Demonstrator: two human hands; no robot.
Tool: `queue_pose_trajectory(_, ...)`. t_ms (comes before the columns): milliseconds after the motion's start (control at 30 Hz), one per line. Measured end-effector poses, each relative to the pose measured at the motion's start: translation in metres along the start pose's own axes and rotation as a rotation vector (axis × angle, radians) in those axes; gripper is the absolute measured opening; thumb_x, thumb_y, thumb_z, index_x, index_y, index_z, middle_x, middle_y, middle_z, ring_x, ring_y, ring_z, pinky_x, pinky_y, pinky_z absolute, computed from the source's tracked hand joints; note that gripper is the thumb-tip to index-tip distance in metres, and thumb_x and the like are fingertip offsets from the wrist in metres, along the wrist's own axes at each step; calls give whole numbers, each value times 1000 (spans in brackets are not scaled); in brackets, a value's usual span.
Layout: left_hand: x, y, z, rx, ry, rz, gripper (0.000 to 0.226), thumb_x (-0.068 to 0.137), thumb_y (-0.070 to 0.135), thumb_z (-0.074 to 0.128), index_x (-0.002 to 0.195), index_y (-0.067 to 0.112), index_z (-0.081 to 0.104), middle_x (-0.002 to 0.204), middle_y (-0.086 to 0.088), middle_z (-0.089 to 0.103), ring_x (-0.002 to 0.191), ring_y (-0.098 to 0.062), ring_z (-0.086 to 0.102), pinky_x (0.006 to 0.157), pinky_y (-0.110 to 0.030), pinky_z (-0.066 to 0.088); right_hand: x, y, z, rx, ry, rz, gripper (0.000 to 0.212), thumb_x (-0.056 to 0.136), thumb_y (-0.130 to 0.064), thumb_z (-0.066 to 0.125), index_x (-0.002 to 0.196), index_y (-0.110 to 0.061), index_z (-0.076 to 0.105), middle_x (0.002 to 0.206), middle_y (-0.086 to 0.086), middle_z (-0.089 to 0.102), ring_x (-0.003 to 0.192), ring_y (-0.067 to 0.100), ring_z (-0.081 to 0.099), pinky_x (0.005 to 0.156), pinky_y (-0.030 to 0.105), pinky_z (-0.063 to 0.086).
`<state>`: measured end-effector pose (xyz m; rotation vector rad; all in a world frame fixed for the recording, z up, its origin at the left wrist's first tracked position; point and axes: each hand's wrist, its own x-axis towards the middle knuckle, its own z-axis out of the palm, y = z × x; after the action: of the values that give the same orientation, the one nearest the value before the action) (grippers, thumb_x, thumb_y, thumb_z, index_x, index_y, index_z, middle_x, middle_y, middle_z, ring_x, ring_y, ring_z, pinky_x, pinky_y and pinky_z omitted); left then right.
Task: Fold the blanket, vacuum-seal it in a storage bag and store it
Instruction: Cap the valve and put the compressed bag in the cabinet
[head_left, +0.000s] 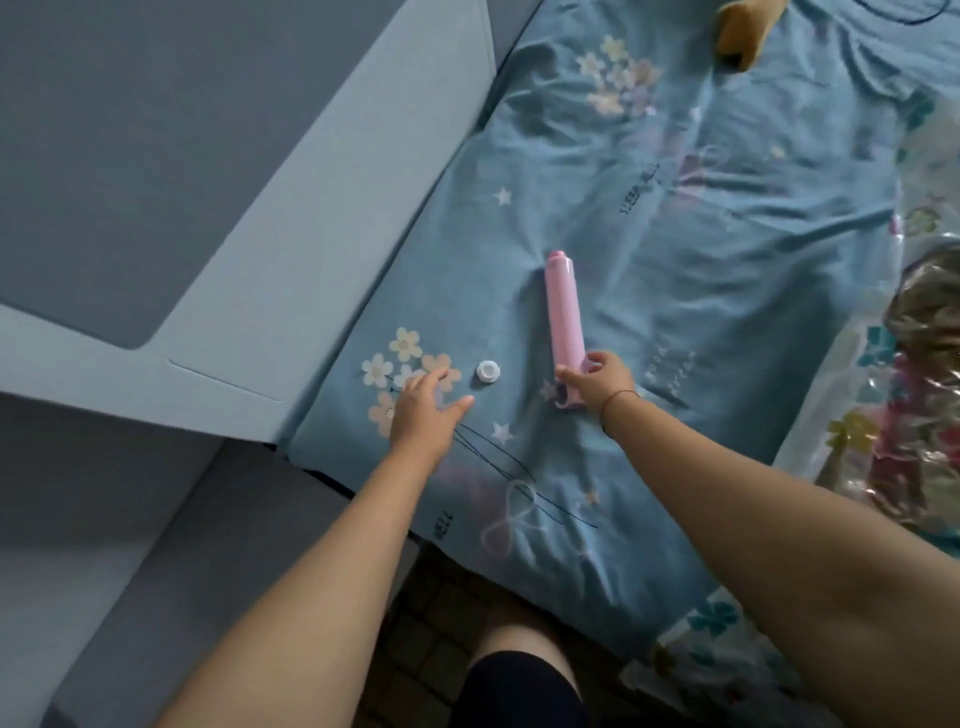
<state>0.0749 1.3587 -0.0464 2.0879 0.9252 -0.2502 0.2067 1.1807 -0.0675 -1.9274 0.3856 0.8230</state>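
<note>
Home bedroom: floral bedsheet (675, 270) on bed beside padded headboard (208, 156).

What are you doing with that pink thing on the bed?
A person is leaning over a bed with a blue flowered sheet. The right hand has its grip on the near end of a pink hand pump lying on the sheet. The left hand is open, reaching toward a small white cap beside it. At the right edge lies a clear storage bag with a blanket inside.

The storage bag (904, 395) ran off the right edge, its contents blurred, and the right hand (597, 382) hid the pump's (563, 312) handle.
</note>
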Motion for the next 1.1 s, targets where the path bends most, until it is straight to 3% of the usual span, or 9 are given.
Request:
queue_pose_trajectory(133, 34, -5, 20, 154, -32, 147, 58, 85, 28, 73, 137, 13, 52, 143, -6, 48, 132, -24, 44, 110, -32, 33, 6, 17, 12, -36, 118, -48, 51, 88, -6, 67, 133, 4, 46, 108, 13, 54, 61, 9, 51, 42, 2, 38)
queue_pose_trajectory(267, 62, -3, 38, 297, -11, 303, 62, 77, 26, 80, 132, 10, 56, 134, -7, 55, 123, -29, 48, 105, -32, 33, -1, 40, 9, -62, 222, -51, 62, 86, -21, 69, 140, -6, 43, 124, 11, 54, 97, 20, 56, 96, 26, 46)
queue_pose_trajectory(500, 77, 0, 58, 304, -35, 266, 34, 80, 18, 78, 112, 10, 69, 114, -11, 60, 108, -30, 56, 91, -35, 45, -32, 73, -17, -33, 322, -52, 55, 89, -20, 65, 138, -6, 45, 136, 10, 47, 124, 21, 48, 109, 32, 37)
queue_pose_trajectory(600, 46, 22, 64, 75, -3, 286, 34, 72, 12, 83, 105, 7, 73, 103, -13, 65, 94, -29, 63, 85, -33, 48, -48, 76, -31, 13, 324, 15, 33, 90, -21, 64, 120, -7, 58, 120, 11, 58, 101, 18, 56, 94, 30, 45)
queue_pose_trajectory(700, -7, 65, 78, -135, -72, 431, 34, 69, 7, 85, 101, 8, 73, 94, -5, 66, 81, -17, 64, 80, -24, 51, -75, 64, -51, 462, 16, 203, 16, 95, -27, 58, 97, -12, 62, 93, 11, 65, 76, 14, 60, 68, 24, 50)
queue_pose_trajectory(833, -77, 128, 107, -293, -220, 534, 33, 71, 5, 84, 101, 4, 71, 93, 0, 65, 77, 3, 60, 79, -8, 48, -110, 63, -106, 870, -179, 243, 25, 95, -34, 52, 93, -12, 63, 71, 3, 68, 65, 9, 68, 57, 18, 56)
queue_pose_trajectory(933, -119, 170, 132, -238, -311, 628, 34, 72, 6, 83, 104, 6, 72, 97, -3, 68, 80, -1, 60, 78, -4, 43, -135, 75, -163, 934, -129, 138, 33, 68, -38, 81, 86, -13, 69, 68, 2, 65, 58, 6, 66, 55, 16, 55)
queue_pose_trajectory(1000, -147, 196, 153, -184, -356, 695, 35, 71, 6, 83, 104, 6, 72, 98, -8, 70, 85, -12, 63, 79, -9, 46, -150, 92, -208, 953, -131, 74, 60, 31, -41, 98, 78, -12, 76, 69, 2, 66, 59, 7, 66, 55, 18, 55)
queue_pose_trajectory(1100, -187, 236, 191, -114, -447, 788, 34, 70, 3, 81, 103, 4, 73, 98, -13, 70, 90, -25, 66, 84, -29, 52, -171, 120, -277, 994, -143, 45, 66, 34, -36, 99, 88, -9, 75, 83, 7, 67, 67, 10, 68, 63, 22, 58)
